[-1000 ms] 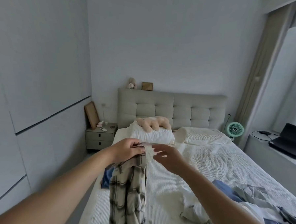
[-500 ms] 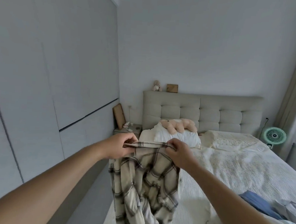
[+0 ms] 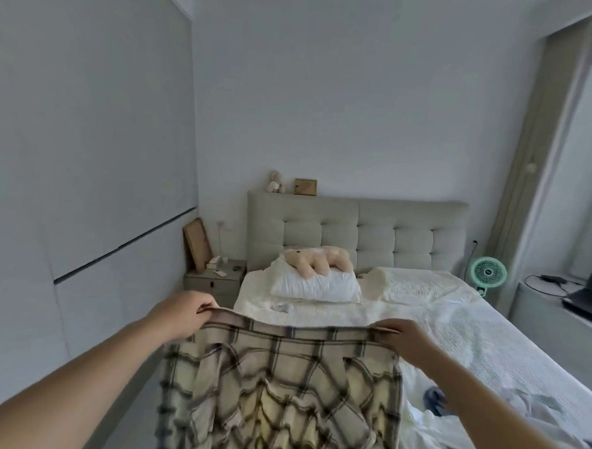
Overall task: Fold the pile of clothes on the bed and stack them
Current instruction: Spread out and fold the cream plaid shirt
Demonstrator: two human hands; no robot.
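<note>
A cream plaid garment with dark checks (image 3: pixel 279 388) hangs spread out in front of me above the near left part of the bed (image 3: pixel 453 328). My left hand (image 3: pixel 180 316) pinches its top edge at the left corner. My right hand (image 3: pixel 396 336) pinches the same edge at the right corner, so the top edge is stretched wide between them. The cloth drops out of view at the bottom. A pile of loose clothes (image 3: pixel 483 426), white, grey and blue, lies on the bed at lower right, partly hidden by my right arm.
A white pillow (image 3: pixel 315 287) with a beige plush toy (image 3: pixel 315 261) lies near the padded headboard (image 3: pixel 356 231). A bedside drawer unit (image 3: pixel 212 283) stands left of the bed. A green fan (image 3: pixel 489 272) and a laptop (image 3: pixel 589 294) on a ledge are at right.
My hands have moved apart along the garment's top edge, spreading it from a narrow bunch to full width. One second ago my right hand was open beside it. The view has swung right.
</note>
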